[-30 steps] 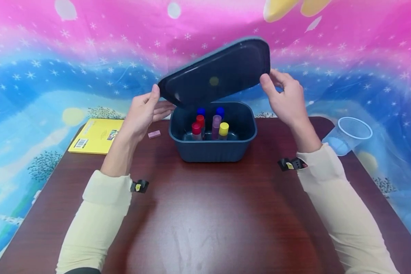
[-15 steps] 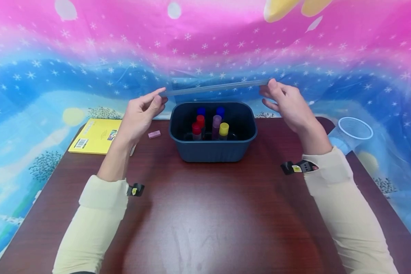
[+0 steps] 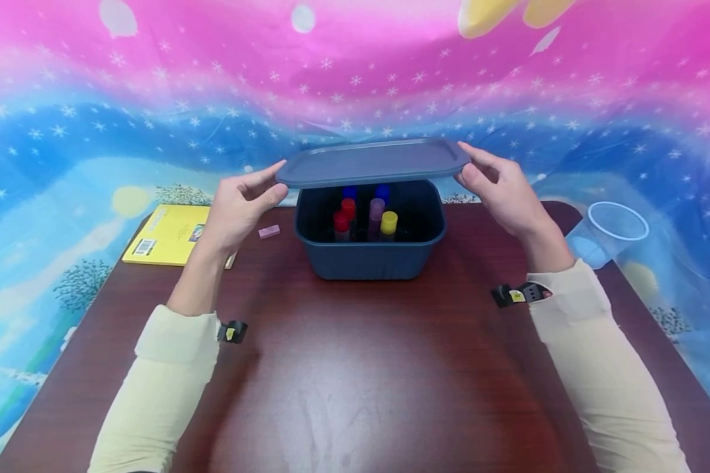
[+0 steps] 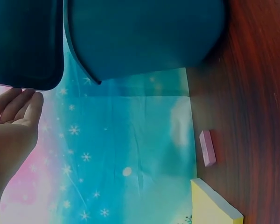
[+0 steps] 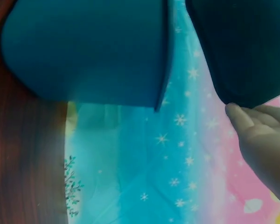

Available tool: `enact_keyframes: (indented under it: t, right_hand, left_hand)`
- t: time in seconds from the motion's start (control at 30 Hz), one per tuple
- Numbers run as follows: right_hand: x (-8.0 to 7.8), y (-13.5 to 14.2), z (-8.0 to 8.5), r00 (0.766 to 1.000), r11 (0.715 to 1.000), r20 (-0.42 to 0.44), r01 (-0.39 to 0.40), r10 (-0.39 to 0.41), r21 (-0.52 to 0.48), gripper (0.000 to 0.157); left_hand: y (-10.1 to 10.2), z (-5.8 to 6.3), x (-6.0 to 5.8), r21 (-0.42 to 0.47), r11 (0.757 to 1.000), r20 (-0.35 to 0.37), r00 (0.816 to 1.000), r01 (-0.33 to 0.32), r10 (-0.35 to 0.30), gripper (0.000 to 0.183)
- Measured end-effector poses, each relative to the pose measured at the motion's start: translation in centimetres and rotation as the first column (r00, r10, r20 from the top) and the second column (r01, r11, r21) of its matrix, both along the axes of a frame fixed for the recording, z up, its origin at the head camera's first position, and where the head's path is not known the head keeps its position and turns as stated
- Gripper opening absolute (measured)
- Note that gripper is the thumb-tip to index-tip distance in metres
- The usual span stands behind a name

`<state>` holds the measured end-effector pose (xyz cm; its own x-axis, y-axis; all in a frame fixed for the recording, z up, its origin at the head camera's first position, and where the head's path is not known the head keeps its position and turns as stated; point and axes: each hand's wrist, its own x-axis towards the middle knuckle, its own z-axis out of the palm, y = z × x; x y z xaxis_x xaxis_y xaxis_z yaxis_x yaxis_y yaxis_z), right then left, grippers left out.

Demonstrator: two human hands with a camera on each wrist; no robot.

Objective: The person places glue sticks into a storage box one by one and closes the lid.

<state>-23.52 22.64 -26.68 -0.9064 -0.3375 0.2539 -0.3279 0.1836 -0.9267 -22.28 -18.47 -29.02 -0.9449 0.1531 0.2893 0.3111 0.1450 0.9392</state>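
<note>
A dark blue-grey lid hangs above the matching plastic bin, its top face now showing and its right end slightly higher. My left hand pinches the lid's left end, and my right hand pinches its right end. In the left wrist view the left hand holds the lid's rim apart from the bin. Inside the bin stand several small capped bottles, among them a red-capped bottle, a purple bottle and a yellow-capped bottle. The lid partly covers the blue caps behind.
A yellow book lies at the table's left edge, partly behind my left forearm. Beside it is a small pink eraser. A white mesh cup tilts at the right edge. A patterned cloth hangs behind the table.
The lid has swung from showing its dark underside, through edge-on, to showing its top face. It has come down nearer the bin; both hands keep hold of its ends.
</note>
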Motion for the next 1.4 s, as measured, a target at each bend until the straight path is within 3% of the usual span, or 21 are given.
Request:
enact_keyframes:
  t: [0.17,0.3,0.43,0.63,0.8,1.0,1.3,1.4]
  right_hand:
    - [0.0,0.4,-0.7,0.993,0.983,-0.115,0.040,-0.020,0.177,0.061]
    - [0.0,0.7,-1.2,0.988,0.981,-0.149,-0.019,0.049,0.195,0.058]
    - [0.0,0.9,-1.5,0.986,0.981,-0.136,-0.068,0.093,0.181,0.062]
    - [-0.3,0.9,-2.1,0.989,0.976,-0.127,-0.046,0.074,0.213,0.072]
    - [-0.5,0.9,-2.8,0.990,0.971,-0.119,-0.051,0.080,0.232,0.078]
    - [-0.7,1.1,-3.7,0.986,0.960,-0.129,-0.065,0.103,0.274,0.083]
    - [-0.7,1.4,-4.6,0.985,0.910,-0.156,-0.001,0.072,0.415,0.089]
    - [-0.8,1.4,-4.9,0.984,0.904,-0.161,0.004,0.072,0.427,0.090]
  left_hand:
    - [0.0,-0.2,0.0,0.107,0.993,0.009,0.999,0.050,-0.051,0.057]
    - [0.0,-0.4,0.0,0.154,0.986,0.000,0.997,0.070,-0.071,0.064]
    - [-0.1,-0.7,0.1,0.078,0.995,-0.007,0.998,0.062,-0.061,0.065]
    - [0.0,-1.3,0.2,-0.079,0.995,-0.002,0.998,0.062,-0.062,0.070]
    - [0.0,-1.9,0.1,-0.195,0.980,-0.050,0.997,0.049,-0.060,0.074]
    - [-0.1,-2.6,0.2,-0.326,0.945,-0.087,0.994,0.034,-0.066,0.079]
    - [0.0,-3.8,0.2,-0.323,0.944,0.021,0.997,0.075,-0.072,0.080]
    - [0.0,-4.2,0.0,-0.334,0.940,0.024,0.998,0.071,-0.066,0.082]
